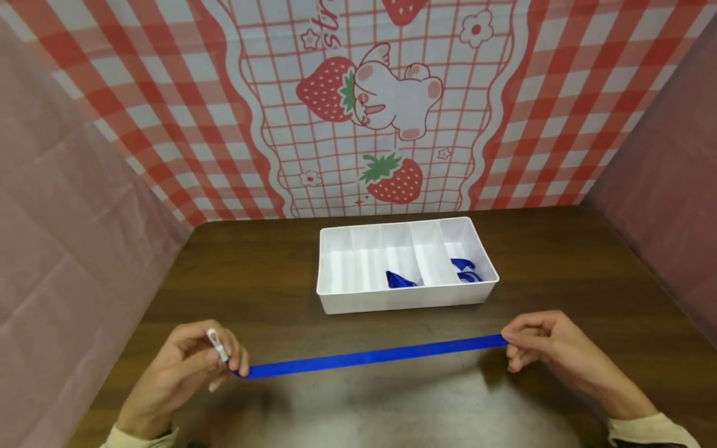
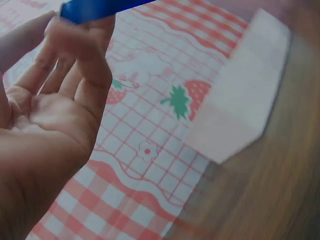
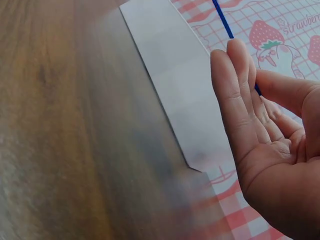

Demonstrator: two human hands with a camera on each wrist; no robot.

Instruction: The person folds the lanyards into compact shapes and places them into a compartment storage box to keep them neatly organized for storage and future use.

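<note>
A flat blue lanyard strap (image 1: 375, 356) is stretched between both hands above the table, rising slightly toward the right. My left hand (image 1: 187, 367) holds its left end, where a small white clip (image 1: 217, 344) sticks up between thumb and fingers. At the other end, my right hand (image 1: 551, 348) pinches the strap between thumb and index finger. The left wrist view shows the blue strap (image 2: 100, 9) at the fingertips of the left hand (image 2: 60, 100). Seen edge-on in the right wrist view, the strap (image 3: 223, 19) passes between the fingers of the right hand (image 3: 270, 120).
Behind the strap stands a white divided box (image 1: 403, 301). One blue folded piece (image 1: 399, 280) lies in a middle compartment, and more blue strap pieces (image 1: 466, 271) lie in the rightmost one. A checked strawberry cloth (image 1: 381, 124) hangs at the back, with pink cloth (image 1: 73, 249) at the sides.
</note>
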